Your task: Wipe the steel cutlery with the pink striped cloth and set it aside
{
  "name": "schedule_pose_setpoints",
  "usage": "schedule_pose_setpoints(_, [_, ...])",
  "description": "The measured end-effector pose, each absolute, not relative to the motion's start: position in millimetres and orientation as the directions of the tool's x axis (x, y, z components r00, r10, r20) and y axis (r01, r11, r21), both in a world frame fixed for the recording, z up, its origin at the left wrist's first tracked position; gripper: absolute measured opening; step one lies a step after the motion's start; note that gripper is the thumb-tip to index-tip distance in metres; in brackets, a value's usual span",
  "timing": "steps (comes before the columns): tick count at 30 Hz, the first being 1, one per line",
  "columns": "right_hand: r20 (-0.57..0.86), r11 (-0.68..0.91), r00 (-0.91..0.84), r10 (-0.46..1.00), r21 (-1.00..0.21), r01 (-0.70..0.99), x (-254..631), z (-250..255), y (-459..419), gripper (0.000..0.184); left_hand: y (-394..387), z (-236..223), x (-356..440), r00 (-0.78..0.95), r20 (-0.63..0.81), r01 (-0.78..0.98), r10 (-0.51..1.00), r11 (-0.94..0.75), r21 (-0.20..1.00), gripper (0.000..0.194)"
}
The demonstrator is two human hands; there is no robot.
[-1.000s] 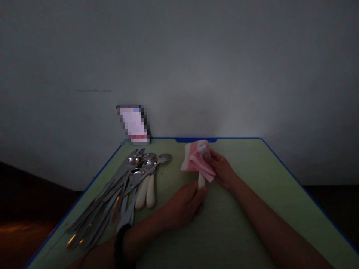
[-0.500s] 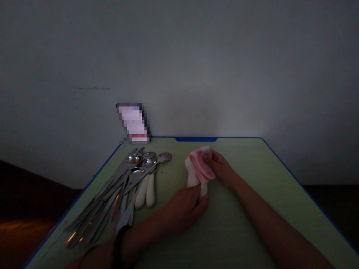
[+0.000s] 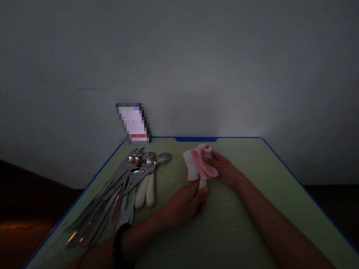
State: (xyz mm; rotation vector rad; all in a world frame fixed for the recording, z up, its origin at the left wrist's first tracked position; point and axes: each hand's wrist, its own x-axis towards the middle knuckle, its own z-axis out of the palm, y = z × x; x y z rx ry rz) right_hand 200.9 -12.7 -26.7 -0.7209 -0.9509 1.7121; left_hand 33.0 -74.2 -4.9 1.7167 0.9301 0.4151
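Cloth (image 3: 199,164) wrapped by right hand (image 3: 224,169) round white-handled utensil (image 3: 202,183)

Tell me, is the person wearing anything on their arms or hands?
Both forearms are bare, with no sleeves and no gloves. The left hand has a dark band around its wrist, maybe a watch or bracelet; the light is too dim to tell which. The right hand and its wrist show nothing worn.
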Motion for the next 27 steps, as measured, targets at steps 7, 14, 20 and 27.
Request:
schedule_pose_setpoints(7, [0.075,-0.008,-0.224,0.972,-0.937,-0.350,194.9,-31.0,-11.0,0.022,-74.2,-0.3,29.8,0.679,-0.142,0.455,0.721,-0.261,0.852,0.034])
schedule_pose_setpoints(14, [-0.044,-0.078,-0.117,0.992,-0.947,-0.311,193.8,-33.7,-10.6,0.037,-76.3,-4.0,29.2,0.709,-0.156,0.273,0.688,-0.063,0.960,0.030])
schedule_pose_setpoints(20, [-0.095,-0.153,-0.124,0.988,-0.752,-0.641,193.4,-29.1,-7.0,0.020,-67.3,-24.3,30.1,0.607,-0.197,-0.018,0.770,0.261,0.965,0.037])
schedule_pose_setpoints(27, [-0.081,-0.104,-0.065,0.995,-0.748,-0.655,195.0,-31.4,-4.6,0.016,-73.4,-12.3,30.4,0.607,-0.114,0.055,0.786,0.102,0.993,0.031])
